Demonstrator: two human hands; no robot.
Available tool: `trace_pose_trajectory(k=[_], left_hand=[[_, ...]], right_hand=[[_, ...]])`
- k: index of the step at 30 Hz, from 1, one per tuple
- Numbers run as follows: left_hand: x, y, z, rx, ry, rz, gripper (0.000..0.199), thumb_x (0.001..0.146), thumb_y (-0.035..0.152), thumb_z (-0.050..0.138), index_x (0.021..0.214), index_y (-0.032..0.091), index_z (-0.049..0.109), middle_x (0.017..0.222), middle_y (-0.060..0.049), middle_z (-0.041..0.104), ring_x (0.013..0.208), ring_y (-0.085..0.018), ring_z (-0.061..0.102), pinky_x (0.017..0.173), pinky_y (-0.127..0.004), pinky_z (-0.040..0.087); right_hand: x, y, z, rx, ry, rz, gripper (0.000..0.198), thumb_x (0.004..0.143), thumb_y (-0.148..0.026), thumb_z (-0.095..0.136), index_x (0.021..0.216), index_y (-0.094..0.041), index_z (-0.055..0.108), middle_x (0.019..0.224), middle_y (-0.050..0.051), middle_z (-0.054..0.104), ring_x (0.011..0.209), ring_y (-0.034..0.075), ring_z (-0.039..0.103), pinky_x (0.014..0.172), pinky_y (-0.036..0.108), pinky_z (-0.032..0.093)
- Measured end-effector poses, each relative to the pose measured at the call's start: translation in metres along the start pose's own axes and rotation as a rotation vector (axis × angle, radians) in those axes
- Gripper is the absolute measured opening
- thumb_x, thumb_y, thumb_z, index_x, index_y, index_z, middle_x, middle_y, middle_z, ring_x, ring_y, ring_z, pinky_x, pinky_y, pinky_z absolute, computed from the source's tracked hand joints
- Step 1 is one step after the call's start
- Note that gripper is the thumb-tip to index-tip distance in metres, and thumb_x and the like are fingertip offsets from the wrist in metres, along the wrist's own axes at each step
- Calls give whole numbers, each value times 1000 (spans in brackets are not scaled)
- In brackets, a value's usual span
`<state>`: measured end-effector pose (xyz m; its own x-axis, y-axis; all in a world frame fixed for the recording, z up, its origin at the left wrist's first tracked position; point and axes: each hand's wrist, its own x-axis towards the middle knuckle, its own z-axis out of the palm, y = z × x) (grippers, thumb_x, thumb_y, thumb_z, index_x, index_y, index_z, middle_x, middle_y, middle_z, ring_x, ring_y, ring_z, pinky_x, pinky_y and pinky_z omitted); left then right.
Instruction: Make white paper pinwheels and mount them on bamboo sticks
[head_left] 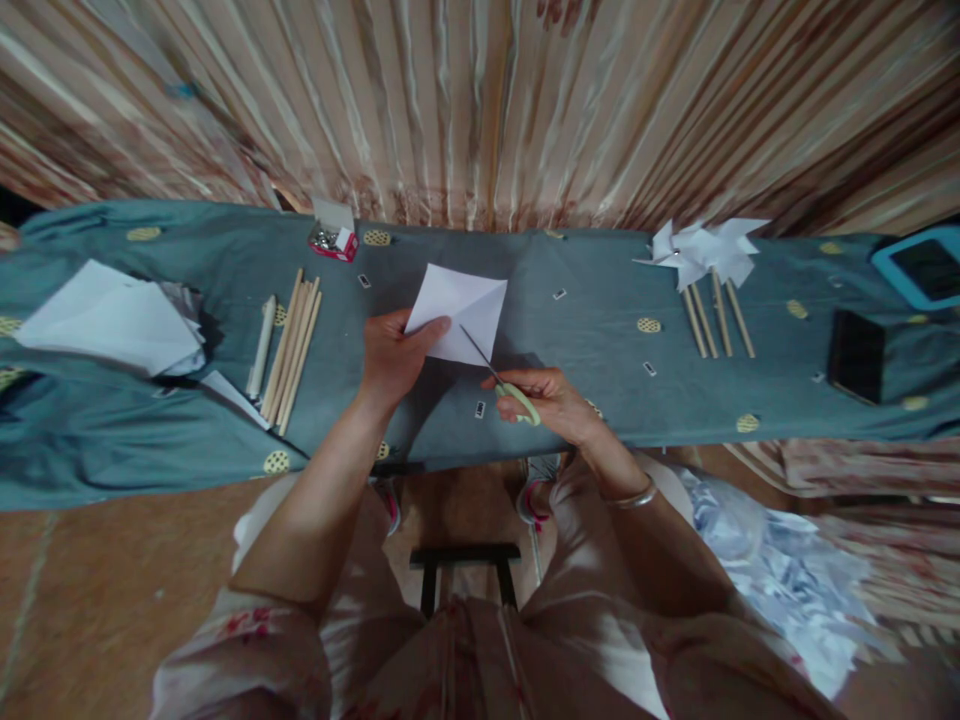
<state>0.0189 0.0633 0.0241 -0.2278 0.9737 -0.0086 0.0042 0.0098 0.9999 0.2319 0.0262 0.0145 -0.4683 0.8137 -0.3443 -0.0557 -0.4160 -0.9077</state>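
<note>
A creased white square of paper (469, 300) is pinched at its left side by my left hand (396, 350), the thumb lying on top. My right hand (551, 398) grips a pair of scissors with pale green handles (523, 402). The dark blades reach over the paper from its lower right corner toward the middle. Whether the blades are fully closed cannot be made out. Both hands are above the blue-green cloth on the table (592, 350).
To the left lie a paper stack (105, 318), a white tube-like stick (262, 345) and several wooden sticks (292, 350). Behind stands a small open box (332, 243) of metal bits. Rightward are paper pinwheels (705, 250), a dark phone (856, 355) and a blue-framed device (926, 268). Paper scraps (787, 580) fill a bag below.
</note>
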Motion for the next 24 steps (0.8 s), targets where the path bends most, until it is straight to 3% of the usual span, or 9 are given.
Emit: trace_pose_trajectory(k=[24], left_hand=[[-3,6,1,-56,-4,-15,9,66,30,81,71,23,79,69,1,74,62,-16,61,53,-25,49]], right_hand=[[0,0,2,78,12,52,42,55,-42,94,88,-21,78,60,-6,67,55,7,62,55,19,53]])
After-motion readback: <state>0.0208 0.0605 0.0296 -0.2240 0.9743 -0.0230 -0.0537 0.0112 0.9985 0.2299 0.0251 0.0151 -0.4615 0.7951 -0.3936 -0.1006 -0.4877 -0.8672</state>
